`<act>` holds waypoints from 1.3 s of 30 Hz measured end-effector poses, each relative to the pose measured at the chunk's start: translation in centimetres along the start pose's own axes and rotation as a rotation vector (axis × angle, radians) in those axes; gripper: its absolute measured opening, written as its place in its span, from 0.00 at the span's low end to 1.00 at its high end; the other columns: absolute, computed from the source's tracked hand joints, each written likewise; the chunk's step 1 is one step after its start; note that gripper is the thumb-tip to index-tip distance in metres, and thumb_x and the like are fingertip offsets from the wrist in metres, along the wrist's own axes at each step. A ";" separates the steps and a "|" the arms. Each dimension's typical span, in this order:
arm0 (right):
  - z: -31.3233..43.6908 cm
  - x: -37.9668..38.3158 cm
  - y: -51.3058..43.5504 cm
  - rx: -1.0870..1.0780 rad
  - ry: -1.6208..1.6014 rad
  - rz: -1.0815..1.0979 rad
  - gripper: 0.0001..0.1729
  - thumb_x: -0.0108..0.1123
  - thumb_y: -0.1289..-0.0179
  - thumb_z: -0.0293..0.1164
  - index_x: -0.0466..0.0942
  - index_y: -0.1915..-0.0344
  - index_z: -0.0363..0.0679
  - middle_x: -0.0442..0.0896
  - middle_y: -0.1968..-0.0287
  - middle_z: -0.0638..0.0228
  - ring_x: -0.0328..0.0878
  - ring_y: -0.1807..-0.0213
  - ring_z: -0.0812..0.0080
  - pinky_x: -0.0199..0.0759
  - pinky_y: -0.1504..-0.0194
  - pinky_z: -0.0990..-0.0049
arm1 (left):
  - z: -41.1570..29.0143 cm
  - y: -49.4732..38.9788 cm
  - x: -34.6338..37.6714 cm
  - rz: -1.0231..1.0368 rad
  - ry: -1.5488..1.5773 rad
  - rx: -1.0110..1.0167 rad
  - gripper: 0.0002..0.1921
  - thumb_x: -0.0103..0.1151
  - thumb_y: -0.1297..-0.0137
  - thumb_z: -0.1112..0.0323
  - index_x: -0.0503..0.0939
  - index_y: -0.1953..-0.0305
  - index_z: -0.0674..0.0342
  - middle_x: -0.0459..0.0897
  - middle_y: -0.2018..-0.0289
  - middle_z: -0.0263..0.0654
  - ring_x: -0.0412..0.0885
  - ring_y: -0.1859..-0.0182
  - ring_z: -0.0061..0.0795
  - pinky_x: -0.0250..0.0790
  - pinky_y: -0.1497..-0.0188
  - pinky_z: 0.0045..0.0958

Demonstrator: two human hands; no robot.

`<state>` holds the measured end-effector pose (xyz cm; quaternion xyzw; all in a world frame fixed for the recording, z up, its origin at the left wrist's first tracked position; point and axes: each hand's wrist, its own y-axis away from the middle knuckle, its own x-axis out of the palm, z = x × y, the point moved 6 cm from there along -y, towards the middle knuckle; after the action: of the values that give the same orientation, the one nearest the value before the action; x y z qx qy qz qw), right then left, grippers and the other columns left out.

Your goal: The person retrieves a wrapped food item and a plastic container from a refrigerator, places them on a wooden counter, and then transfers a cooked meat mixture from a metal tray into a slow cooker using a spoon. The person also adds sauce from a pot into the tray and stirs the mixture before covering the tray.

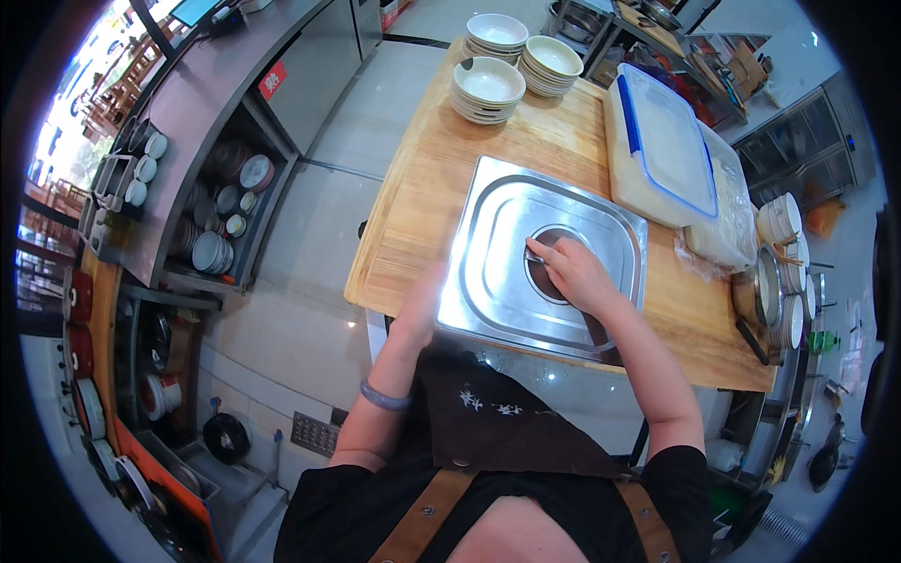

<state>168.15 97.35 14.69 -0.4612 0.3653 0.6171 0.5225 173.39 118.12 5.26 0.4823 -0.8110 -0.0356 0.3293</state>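
A rectangular stainless steel pan lid [493, 295] lies in front of me on a wooden tabletop [415, 232], near its front edge. My right hand [570, 271] grips the small metal handle [535, 258] in the lid's round central recess. At the lid's left edge is my left hand [424, 299], blurred, with its fingers hard to make out; whether it touches the lid I cannot tell. What lies under the lid is hidden.
Stacks of white bowls [488, 83] stand at the table's far end. To the right are a clear plastic box with a blue-edged lid [665, 141], a bagged white mass [725, 204] and a metal pot [767, 281]. A steel counter [190, 91] stands left across the floor.
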 end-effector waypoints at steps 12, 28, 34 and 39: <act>-5.8 -2.1 15.7 0.816 0.174 -0.621 0.24 0.52 0.39 0.31 0.68 0.45 0.28 0.72 0.47 0.44 0.68 0.43 0.50 0.62 0.42 0.57 | 1.6 -0.3 -0.5 -0.037 -0.578 0.287 0.17 0.42 0.31 0.54 0.72 0.57 0.62 0.77 0.61 0.48 0.75 0.55 0.45 0.66 0.53 0.40; -15.7 7.5 21.2 0.890 -0.564 -0.519 0.26 0.47 0.31 0.44 0.69 0.46 0.32 0.76 0.53 0.54 0.70 0.53 0.64 0.64 0.48 0.70 | -3.5 2.2 -0.3 -0.299 -1.023 0.309 0.18 0.38 0.33 0.57 0.72 0.64 0.66 0.79 0.70 0.54 0.78 0.64 0.55 0.69 0.58 0.51; -5.9 4.4 10.6 0.915 -0.750 -0.463 0.27 0.48 0.32 0.44 0.68 0.44 0.33 0.75 0.52 0.54 0.70 0.53 0.62 0.62 0.46 0.68 | -6.8 1.2 -4.2 -0.493 -1.031 0.308 0.16 0.39 0.35 0.58 0.73 0.64 0.65 0.79 0.70 0.54 0.78 0.64 0.54 0.69 0.59 0.51; -2.5 3.8 5.3 0.825 -0.762 -0.408 0.26 0.49 0.32 0.42 0.68 0.44 0.32 0.75 0.52 0.54 0.70 0.53 0.62 0.63 0.46 0.67 | -8.2 0.9 -4.8 -0.502 -1.004 0.362 0.19 0.42 0.35 0.54 0.74 0.61 0.64 0.80 0.69 0.52 0.78 0.63 0.53 0.69 0.58 0.50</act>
<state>163.26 95.21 10.10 -0.0271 0.2659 0.4334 0.8607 178.87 124.60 9.58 0.6320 -0.7219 -0.1975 -0.2011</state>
